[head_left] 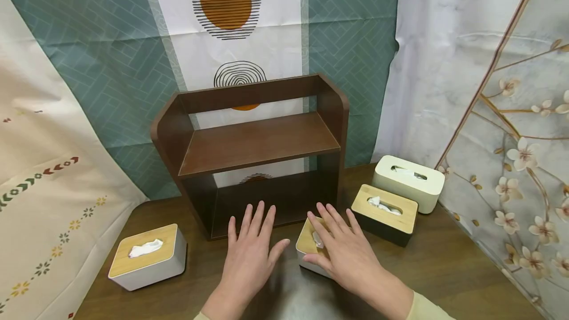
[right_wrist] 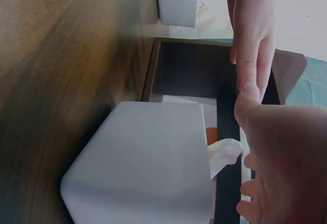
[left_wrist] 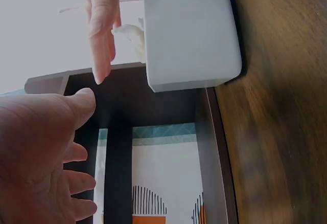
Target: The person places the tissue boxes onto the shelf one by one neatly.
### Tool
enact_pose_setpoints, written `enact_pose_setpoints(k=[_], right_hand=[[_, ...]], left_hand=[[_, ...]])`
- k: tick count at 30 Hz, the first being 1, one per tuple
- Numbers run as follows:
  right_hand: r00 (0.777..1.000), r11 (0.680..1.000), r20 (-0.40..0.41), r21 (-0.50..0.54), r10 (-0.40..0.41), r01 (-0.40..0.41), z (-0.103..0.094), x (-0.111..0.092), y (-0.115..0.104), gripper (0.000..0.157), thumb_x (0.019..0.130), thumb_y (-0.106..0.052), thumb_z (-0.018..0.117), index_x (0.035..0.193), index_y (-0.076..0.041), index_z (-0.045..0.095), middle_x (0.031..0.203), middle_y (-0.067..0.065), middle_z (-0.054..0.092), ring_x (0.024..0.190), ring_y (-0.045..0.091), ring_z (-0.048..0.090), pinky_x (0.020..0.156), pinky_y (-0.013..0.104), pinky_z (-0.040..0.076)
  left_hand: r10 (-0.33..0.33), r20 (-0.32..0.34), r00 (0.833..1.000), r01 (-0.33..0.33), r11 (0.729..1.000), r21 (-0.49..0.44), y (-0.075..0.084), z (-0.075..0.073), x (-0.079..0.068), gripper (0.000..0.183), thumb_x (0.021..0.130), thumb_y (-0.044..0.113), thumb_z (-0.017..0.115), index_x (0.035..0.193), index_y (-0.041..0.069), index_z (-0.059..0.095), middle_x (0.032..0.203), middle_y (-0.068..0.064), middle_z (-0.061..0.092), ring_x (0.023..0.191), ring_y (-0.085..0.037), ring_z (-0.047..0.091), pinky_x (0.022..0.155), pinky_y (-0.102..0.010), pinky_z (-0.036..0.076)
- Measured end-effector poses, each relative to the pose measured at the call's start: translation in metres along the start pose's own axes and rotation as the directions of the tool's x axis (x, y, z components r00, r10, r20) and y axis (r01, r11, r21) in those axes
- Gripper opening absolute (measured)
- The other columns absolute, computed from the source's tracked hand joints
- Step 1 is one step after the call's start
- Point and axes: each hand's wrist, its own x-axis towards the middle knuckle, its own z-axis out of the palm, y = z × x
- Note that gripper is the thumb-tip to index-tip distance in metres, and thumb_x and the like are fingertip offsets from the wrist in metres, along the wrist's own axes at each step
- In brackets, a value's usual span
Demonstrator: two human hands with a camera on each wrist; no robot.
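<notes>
Both hands hover palms down over the table with fingers straight and spread, holding nothing. My left hand (head_left: 250, 256) is in front of a dark brown two-tier shelf (head_left: 260, 144). My right hand (head_left: 348, 251) hovers above a light grey tissue box (head_left: 306, 241) with a wooden lid and partly hides it in the head view. The right wrist view shows this box's smooth grey side (right_wrist: 148, 162) and a white tissue (right_wrist: 225, 155) poking out beneath the hand. In the left wrist view, the same box stands beyond my left thumb (left_wrist: 82, 104).
A second grey tissue box (head_left: 148, 268) with a wooden lid stands at the left. To the right are a black tissue box (head_left: 382, 226) with a wooden lid and a cream one (head_left: 406, 191) behind it. Patterned cloths (head_left: 351, 63) hang around the wooden table (head_left: 449, 265).
</notes>
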Motion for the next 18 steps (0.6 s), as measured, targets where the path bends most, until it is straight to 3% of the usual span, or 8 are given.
enact_pose_setpoints(k=[8,18], right_hand=[[1.000,1.000,-0.011,0.013,0.025,-0.025,-0.002,-0.009,0.004,0.091,0.100,-0.067,0.070,0.170,-0.015,0.045,0.179,0.011,0.034,0.165,0.034,0.031,0.129,0.068,0.022],[0.999,0.999,-0.005,-0.008,0.051,-0.051,-0.007,-0.021,0.013,0.091,0.102,-0.072,0.063,0.171,-0.016,0.043,0.179,0.008,0.033,0.165,0.032,0.030,0.129,0.067,0.023]], left_hand=[[-0.002,0.018,1.000,0.003,1.000,-0.026,0.005,0.002,0.001,0.080,0.108,0.059,0.063,0.171,0.014,0.044,0.177,-0.016,0.036,0.164,-0.043,0.028,0.126,-0.075,0.019],[0.019,0.019,1.000,-0.018,0.998,-0.057,0.011,0.006,0.002,0.079,0.108,0.057,0.065,0.170,0.014,0.044,0.176,-0.016,0.037,0.164,-0.044,0.028,0.126,-0.076,0.021]])
